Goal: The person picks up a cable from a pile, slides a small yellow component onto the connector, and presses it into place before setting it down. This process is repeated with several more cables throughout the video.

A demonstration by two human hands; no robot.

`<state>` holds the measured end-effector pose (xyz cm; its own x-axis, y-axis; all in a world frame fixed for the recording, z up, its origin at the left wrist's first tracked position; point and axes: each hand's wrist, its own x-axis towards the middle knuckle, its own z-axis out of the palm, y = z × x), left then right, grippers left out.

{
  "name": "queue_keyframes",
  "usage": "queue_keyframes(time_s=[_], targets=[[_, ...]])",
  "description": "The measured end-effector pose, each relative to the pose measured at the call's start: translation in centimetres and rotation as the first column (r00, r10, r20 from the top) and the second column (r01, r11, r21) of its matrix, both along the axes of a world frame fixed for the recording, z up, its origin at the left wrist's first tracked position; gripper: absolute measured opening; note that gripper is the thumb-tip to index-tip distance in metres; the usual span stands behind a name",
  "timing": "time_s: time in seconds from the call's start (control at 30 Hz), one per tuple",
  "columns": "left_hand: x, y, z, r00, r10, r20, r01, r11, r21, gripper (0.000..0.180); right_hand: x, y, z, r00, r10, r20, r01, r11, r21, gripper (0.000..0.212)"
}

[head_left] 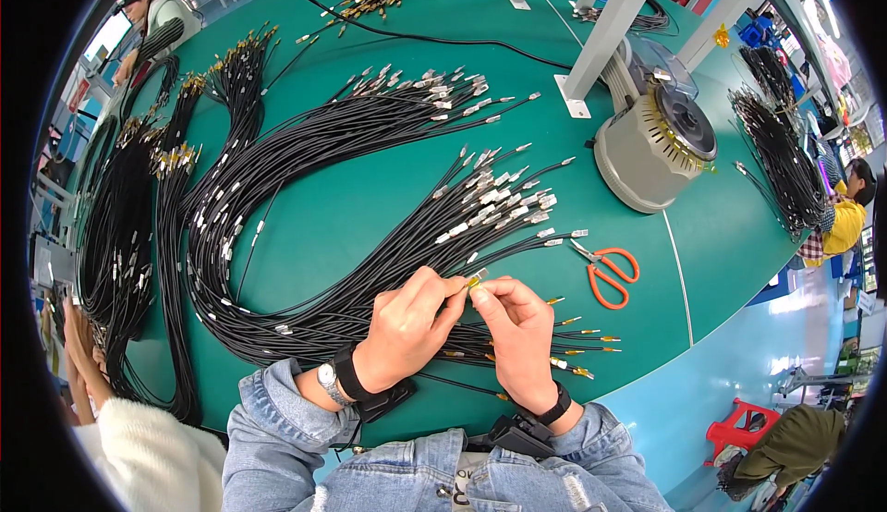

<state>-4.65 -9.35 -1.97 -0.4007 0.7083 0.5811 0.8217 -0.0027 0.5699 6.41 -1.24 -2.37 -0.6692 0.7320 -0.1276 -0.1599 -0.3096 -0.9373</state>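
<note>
My left hand (pixel 407 327) and my right hand (pixel 522 332) meet over the near part of the green table. Between their fingertips they pinch a cable end (pixel 477 278) with a small yellow-green piece and a pale tip; its finer detail is too small to tell. Just beyond the hands, a thick bundle of black cables (pixel 388 272) ends in white-tagged metal tips. More cable ends with yellow tips (pixel 591 336) stick out beneath and right of my right hand. Orange-handled scissors (pixel 610 276) lie to the right, apart from both hands.
A round grey machine (pixel 637 156) with a dark top disc stands back right, beside a grey post (pixel 614 27). Further cable bundles lie at left (pixel 120 235) and far right (pixel 781 156). A red stool (pixel 739 429) stands on the floor. Other people are at left and right.
</note>
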Motion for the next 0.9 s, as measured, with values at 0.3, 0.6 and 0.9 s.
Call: queue_keyframes(time_s=[0.3,0.6,0.9], targets=[[0.00,0.08,-0.01,1.000,-0.001,0.010,0.001,1.000,0.007,0.019,-0.11,0.00,-0.09,1.000,-0.007,-0.001,0.007,0.998,-0.063,0.011],[0.03,-0.02,-0.01,1.000,0.001,0.002,-0.001,1.000,0.004,0.020,-0.01,-0.08,-0.27,0.999,0.013,-0.036,-0.016,0.995,-0.094,0.008],[0.09,0.05,-0.16,1.000,0.007,0.008,-0.008,1.000,0.009,0.020,0.00,-0.31,-0.28,0.998,-0.005,-0.070,-0.003,0.994,-0.110,0.008]])
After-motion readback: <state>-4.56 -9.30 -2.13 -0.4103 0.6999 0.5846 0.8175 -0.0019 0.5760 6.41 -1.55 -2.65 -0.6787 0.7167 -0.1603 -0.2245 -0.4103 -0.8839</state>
